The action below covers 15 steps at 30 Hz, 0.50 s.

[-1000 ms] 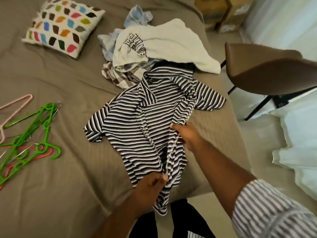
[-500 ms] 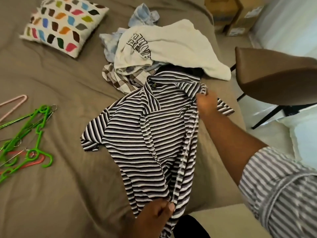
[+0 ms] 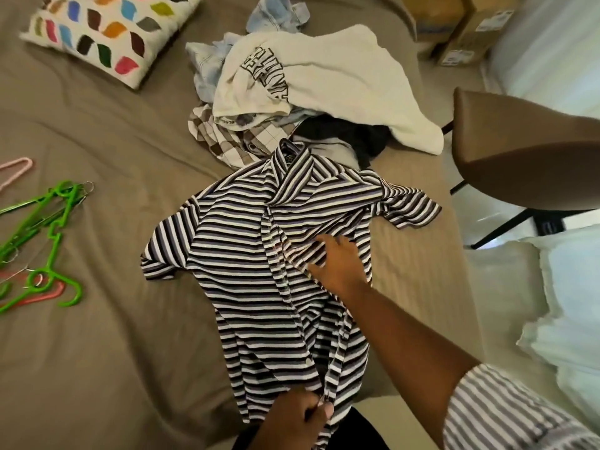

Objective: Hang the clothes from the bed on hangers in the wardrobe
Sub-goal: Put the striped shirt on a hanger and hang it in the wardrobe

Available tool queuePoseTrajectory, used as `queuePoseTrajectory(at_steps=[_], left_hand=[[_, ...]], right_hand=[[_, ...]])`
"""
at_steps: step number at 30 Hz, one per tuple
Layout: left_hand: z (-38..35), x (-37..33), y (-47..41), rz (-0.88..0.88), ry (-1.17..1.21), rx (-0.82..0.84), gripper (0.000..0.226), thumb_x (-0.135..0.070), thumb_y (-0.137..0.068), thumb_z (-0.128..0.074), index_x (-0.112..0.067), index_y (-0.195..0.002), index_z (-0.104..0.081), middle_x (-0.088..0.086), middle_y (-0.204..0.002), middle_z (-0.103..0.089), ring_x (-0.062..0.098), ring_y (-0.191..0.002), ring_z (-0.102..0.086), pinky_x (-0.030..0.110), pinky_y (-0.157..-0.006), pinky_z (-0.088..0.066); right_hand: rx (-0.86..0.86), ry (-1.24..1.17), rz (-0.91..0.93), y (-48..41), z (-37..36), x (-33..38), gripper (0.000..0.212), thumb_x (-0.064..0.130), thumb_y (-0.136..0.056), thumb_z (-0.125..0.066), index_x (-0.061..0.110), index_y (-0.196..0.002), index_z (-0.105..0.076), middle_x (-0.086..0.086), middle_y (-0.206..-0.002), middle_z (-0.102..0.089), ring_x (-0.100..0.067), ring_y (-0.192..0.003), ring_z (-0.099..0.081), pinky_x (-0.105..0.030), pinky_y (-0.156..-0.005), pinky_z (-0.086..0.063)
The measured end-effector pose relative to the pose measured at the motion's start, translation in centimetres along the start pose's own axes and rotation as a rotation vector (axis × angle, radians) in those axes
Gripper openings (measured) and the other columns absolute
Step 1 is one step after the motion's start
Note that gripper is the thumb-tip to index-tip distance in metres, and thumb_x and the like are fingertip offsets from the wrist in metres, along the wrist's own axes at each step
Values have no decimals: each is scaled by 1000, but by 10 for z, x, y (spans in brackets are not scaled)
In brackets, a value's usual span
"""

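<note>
At the frame's centre the striped shirt [image 3: 246, 254] lies spread on the bed [image 3: 113, 336], with the left hand [image 3: 298, 414] pinching its lower hem and the right hand [image 3: 337, 264] resting on its front, fingers straight.

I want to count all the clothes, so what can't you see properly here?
Head view only:
Dark garment: mostly buried under the white sweatshirt, kind unclear.
Light blue clothes: covered by that sweatshirt, number unclear.
Green hangers: cut off by the left edge.
Sweatshirt print: folded, unreadable.
Wardrobe: out of frame.
</note>
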<state>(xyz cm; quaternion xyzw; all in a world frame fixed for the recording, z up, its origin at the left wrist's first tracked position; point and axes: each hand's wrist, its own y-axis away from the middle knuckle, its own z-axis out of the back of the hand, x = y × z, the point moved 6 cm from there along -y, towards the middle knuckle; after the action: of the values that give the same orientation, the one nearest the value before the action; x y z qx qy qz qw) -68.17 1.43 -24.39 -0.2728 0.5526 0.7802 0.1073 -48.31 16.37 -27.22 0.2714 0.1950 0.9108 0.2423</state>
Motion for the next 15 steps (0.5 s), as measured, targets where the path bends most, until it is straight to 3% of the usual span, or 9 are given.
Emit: queuePoseTrajectory(at_steps=[2,3,5,7,10,12,15], left_hand=[[0,3,3,-12,36,-39,36,-48,-95,-61,-14,-82,-63,5,-95,-62,-4,-76,-53,9,-67,-36],[0,5,5,-6,64,-56,32,-48,-93,-64,-18,-82,-65,1,-88,-60,-4,-77,-53,9,-68,-37],[-1,11,9,13,116,-62,32,-50,-89,-68,-23,-73,-63,-10,-74,-61,-5,-74,-56,11,-69,-40],[-1,16,14,41,189,-57,31,-47,-87,-73,-31,-65,-58,-20,-60,-58,-11,-64,-54,9,-63,-38],[-1,19,21,43,316,-62,13,-40,-89,-74,-33,-79,-69,-24,-57,-59,-14,-61,-55,5,-62,-37],[1,17,28,23,320,-86,10,-37,-92,-71,-34,-82,-71,-25,-59,-61,-12,-62,-55,5,-62,-37],[0,19,36,-4,292,-144,17,-35,-92,-71,-43,-78,-65,-11,-78,-67,-11,-70,-59,7,-65,-40]], right_hand=[[118,177,-87,9,-15,-19,85,41,-81,-78,26,-152,-33,-13,-147,-41,-35,-136,-40,-51,-105,-47],[150,151,-110,12,-21,-27,80,33,-83,-77,25,-151,-35,-14,-148,-43,-35,-135,-43,-47,-105,-48],[97,4,-101,15,-23,-35,52,17,-89,-68,22,-138,-52,-11,-135,-59,-28,-120,-58,-33,-92,-49],[-7,-105,-56,23,-18,-36,29,14,-93,-62,20,-121,-67,-7,-119,-68,-20,-99,-63,-24,-78,-43],[-92,-218,4,44,-8,-35,22,16,-94,-64,22,-114,-72,1,-104,-68,-12,-82,-59,-25,-74,-46],[-61,-269,-57,64,-9,-39,21,20,-93,-69,23,-113,-72,6,-94,-67,-8,-71,-59,-24,-65,-48],[35,-344,-156,94,-21,-47,32,34,-89,-75,24,-119,-69,6,-101,-68,-7,-83,-61,-22,-71,-43]])
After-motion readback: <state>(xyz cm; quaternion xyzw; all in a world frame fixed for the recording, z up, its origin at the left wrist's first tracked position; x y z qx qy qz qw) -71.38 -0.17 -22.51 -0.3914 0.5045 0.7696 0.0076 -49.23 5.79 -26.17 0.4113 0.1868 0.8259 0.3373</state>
